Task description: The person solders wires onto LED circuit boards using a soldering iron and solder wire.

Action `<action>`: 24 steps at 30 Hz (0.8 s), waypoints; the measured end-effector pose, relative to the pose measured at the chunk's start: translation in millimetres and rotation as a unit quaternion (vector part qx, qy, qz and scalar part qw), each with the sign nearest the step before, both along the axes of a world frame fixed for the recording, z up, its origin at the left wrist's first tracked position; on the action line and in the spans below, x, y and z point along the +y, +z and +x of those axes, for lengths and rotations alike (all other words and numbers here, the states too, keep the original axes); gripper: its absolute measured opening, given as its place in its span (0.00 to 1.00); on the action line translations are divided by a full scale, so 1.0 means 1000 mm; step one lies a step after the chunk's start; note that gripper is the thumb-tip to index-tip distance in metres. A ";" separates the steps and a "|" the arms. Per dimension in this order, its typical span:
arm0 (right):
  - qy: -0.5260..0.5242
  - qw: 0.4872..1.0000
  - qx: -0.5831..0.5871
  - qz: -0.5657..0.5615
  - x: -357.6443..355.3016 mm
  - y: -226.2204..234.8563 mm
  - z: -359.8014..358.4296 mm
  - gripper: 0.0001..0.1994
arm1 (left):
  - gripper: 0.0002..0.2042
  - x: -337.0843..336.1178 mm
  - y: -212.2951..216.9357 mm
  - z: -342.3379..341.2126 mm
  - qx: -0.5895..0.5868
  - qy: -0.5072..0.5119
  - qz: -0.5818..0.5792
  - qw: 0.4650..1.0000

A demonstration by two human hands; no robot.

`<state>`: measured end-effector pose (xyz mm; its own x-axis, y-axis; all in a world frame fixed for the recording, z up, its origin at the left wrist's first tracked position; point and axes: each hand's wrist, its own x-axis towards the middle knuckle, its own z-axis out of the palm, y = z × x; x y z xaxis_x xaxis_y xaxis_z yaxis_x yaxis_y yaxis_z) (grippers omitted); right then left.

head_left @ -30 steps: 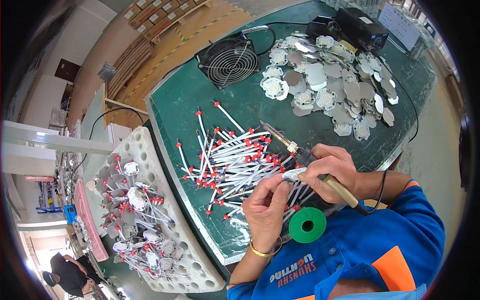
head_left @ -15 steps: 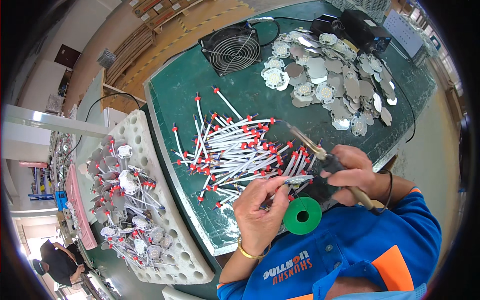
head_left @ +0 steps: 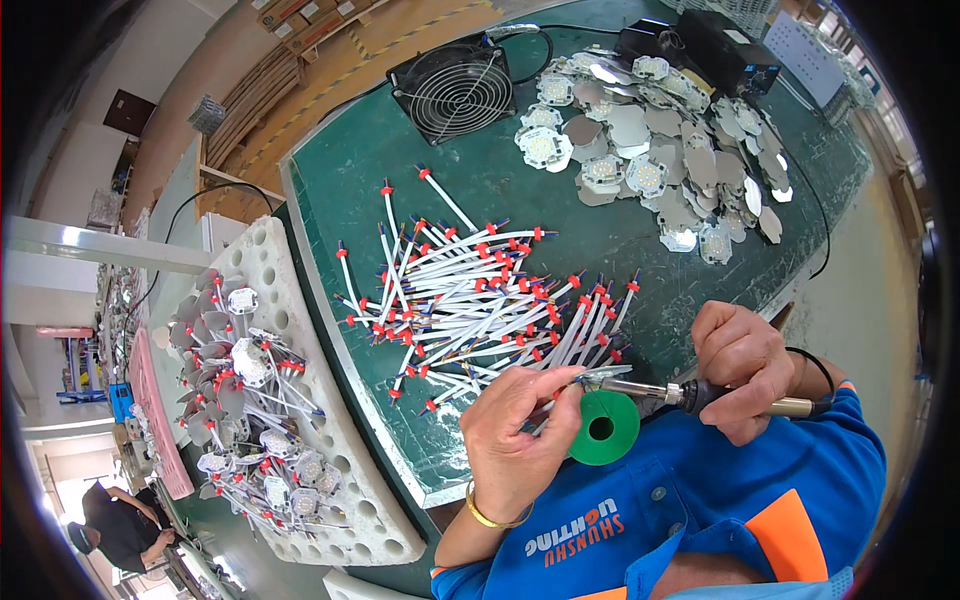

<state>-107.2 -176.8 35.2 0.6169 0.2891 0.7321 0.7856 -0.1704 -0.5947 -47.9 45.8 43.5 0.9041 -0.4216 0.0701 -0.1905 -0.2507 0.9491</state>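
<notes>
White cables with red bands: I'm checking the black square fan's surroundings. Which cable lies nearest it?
The white, red-banded cable slanting down rightward from below the black square fan; its upper end reaches closest of all.

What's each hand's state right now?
Left hand: closed, thumb and fingers pinching an LED board, seen nearly edge-on.
Right hand: closed, holding the soldering iron.

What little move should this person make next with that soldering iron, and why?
Probably the right hand should bring the soldering iron gently to rest against the LED board: the left hand pinches the board edge-on, and the iron's tip points toward it, right beside it, though whether they touch is hard to tell.
</notes>
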 end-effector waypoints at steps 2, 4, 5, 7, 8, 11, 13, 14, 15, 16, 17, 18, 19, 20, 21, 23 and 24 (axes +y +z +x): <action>0.004 1.000 0.000 0.000 -0.001 -0.001 0.001 0.11 | 0.09 -0.001 0.001 0.001 0.006 0.001 -0.002 1.000; 0.010 1.000 -0.003 -0.013 -0.002 -0.001 0.003 0.11 | 0.09 -0.002 0.001 0.002 0.012 0.001 -0.005 1.000; 0.010 1.000 -0.002 -0.012 -0.002 -0.002 0.004 0.11 | 0.09 -0.002 0.000 0.002 0.011 0.002 -0.006 1.000; 0.007 1.000 -0.003 -0.021 -0.003 -0.003 0.005 0.12 | 0.09 -0.003 -0.001 0.003 0.011 0.003 -0.006 1.000; 0.008 1.000 -0.002 -0.021 -0.003 -0.003 0.005 0.12 | 0.09 -0.003 0.000 0.003 0.017 0.001 -0.008 1.000; 0.001 0.999 -0.013 -0.033 -0.004 -0.005 0.007 0.12 | 0.09 -0.003 -0.002 0.004 0.034 0.002 -0.016 0.999; -0.005 0.999 -0.019 -0.027 -0.005 -0.007 0.008 0.11 | 0.09 -0.003 -0.006 0.005 0.046 0.003 -0.023 0.999; -0.005 0.999 -0.019 -0.027 -0.005 -0.007 0.010 0.11 | 0.08 -0.002 -0.007 0.005 0.061 0.005 -0.037 0.997; 0.001 0.998 -0.033 -0.050 -0.005 -0.006 0.012 0.10 | 0.08 -0.001 -0.009 0.006 0.076 0.006 -0.050 0.996; 0.007 0.996 -0.047 -0.073 -0.005 -0.005 0.014 0.09 | 0.08 0.000 -0.012 0.007 0.076 0.006 -0.050 0.996; 0.006 0.996 -0.047 -0.073 -0.005 -0.005 0.014 0.09 | 0.07 0.000 -0.015 0.008 0.082 0.004 -0.056 0.995; 0.004 0.994 -0.059 -0.097 -0.006 -0.004 0.015 0.08 | 0.06 0.000 -0.017 0.010 0.087 0.001 -0.062 0.994; 0.003 0.990 -0.070 -0.122 -0.006 -0.004 0.016 0.06 | 0.06 -0.001 -0.017 0.010 0.087 0.000 -0.062 0.994; 0.002 0.990 -0.070 -0.121 -0.006 -0.006 0.016 0.06 | 0.06 -0.003 -0.018 0.011 0.116 0.004 -0.072 0.991; 0.001 0.994 -0.054 -0.094 -0.007 -0.008 0.016 0.06 | 0.06 -0.004 -0.018 0.012 0.144 0.008 -0.083 0.986; 0.000 0.997 -0.038 -0.066 -0.007 -0.009 0.017 0.06 | 0.05 -0.004 -0.020 0.014 0.168 0.007 -0.084 0.982; -0.013 0.999 -0.028 -0.043 -0.007 -0.006 0.018 0.07 | 0.05 -0.004 -0.020 0.015 0.191 0.007 -0.086 0.978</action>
<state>-89.6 -184.0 28.8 0.5842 0.3370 0.7383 0.8116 -0.2397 -0.5328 -33.3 42.1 23.7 0.8836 -0.4212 -0.2045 0.1877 -0.0816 0.9788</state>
